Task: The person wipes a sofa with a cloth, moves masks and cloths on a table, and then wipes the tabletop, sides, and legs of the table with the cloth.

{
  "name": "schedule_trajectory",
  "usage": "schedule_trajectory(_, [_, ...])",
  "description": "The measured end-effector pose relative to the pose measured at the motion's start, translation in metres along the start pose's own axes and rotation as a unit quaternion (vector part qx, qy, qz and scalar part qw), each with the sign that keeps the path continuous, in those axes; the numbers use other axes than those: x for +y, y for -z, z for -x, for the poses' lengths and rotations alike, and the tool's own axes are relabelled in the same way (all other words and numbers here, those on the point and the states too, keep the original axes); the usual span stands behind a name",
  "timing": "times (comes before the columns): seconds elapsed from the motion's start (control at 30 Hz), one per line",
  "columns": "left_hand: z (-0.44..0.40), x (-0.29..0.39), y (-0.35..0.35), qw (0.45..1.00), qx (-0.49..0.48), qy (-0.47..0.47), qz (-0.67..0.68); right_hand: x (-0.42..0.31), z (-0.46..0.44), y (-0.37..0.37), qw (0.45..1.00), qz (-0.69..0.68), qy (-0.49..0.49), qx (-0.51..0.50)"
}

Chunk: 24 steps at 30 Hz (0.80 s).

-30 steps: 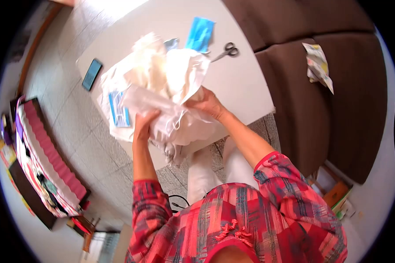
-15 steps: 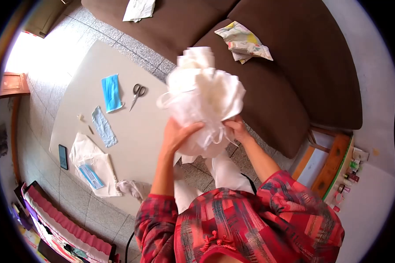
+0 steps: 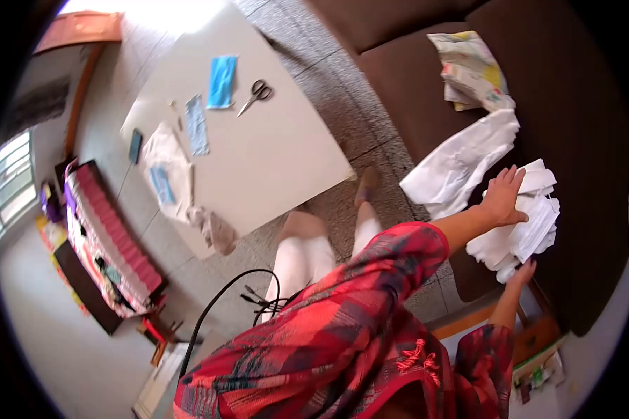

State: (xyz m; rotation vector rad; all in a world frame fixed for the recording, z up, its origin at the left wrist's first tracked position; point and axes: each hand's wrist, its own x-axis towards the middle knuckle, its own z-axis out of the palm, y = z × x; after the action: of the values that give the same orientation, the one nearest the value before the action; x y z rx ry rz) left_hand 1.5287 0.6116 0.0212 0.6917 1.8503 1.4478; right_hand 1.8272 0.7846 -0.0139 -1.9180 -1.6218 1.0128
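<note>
A loose pile of white face masks [image 3: 537, 225] with thin ear loops lies on the brown sofa seat. My left hand [image 3: 503, 198] is over the pile's left side, its fingers spread. At the lower edge of the pile is my right hand [image 3: 521, 271], touching it; most of its fingers are hidden, so its grip is unclear. Another long white stretch of masks or cloth [image 3: 461, 162] lies just left of my left hand, near the sofa's front edge.
Patterned folded cloth [image 3: 468, 70] lies farther back on the sofa [image 3: 405, 77]. The pale table [image 3: 286, 153] at left carries blue masks [image 3: 222, 82], scissors [image 3: 256, 96], a phone [image 3: 135, 146] and a whitish cloth [image 3: 171, 157]. A black cable [image 3: 210, 307] loops beside my legs.
I have turned right, from beside the table to the sofa. The white bundle that both hands held up is down on the seat, spread in two heaps, and my left hand has opened.
</note>
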Motion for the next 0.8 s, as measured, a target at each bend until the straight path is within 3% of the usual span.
schedule_trajectory(0.03, [-0.003, -0.009, 0.012, 0.999, 0.014, -0.013, 0.033, 0.003, -0.004, 0.001, 0.975, 0.179, -0.002, 0.135])
schedule_trajectory(0.07, [0.001, -0.026, 0.032, 0.996, 0.001, 0.016, 0.088, 0.011, 0.000, 0.000, 0.976, 0.180, -0.002, 0.121])
schedule_trajectory(0.1, [0.007, -0.045, 0.052, 0.994, 0.012, 0.066, 0.081, 0.020, 0.003, 0.000, 0.983, 0.163, -0.041, 0.075])
schedule_trajectory(0.17, [0.030, -0.074, 0.112, 0.994, 0.067, 0.082, 0.003, 0.015, 0.039, -0.041, 0.985, -0.068, -0.103, 0.121])
schedule_trajectory(0.27, [0.080, -0.105, 0.211, 0.970, 0.113, 0.211, 0.029, 0.019, 0.098, -0.117, 0.995, -0.065, -0.053, -0.053])
schedule_trajectory(0.33, [0.121, -0.132, 0.269, 0.957, 0.193, 0.213, 0.021, -0.020, 0.180, -0.184, 0.977, -0.065, -0.010, -0.203])
schedule_trajectory(0.5, [0.242, -0.212, 0.405, 0.899, 0.333, 0.280, 0.052, -0.105, 0.324, -0.326, 0.859, -0.044, 0.126, -0.495])
schedule_trajectory(0.57, [0.292, -0.211, 0.449, 0.852, 0.411, 0.301, 0.122, -0.146, 0.377, -0.373, 0.809, -0.002, 0.210, -0.549])
schedule_trajectory(0.7, [0.401, -0.260, 0.536, 0.772, 0.537, 0.308, 0.141, -0.191, 0.455, -0.474, 0.748, 0.081, 0.381, -0.537])
schedule_trajectory(0.8, [0.479, -0.295, 0.595, 0.686, 0.663, 0.264, 0.144, -0.211, 0.509, -0.543, 0.729, 0.102, 0.424, -0.529])
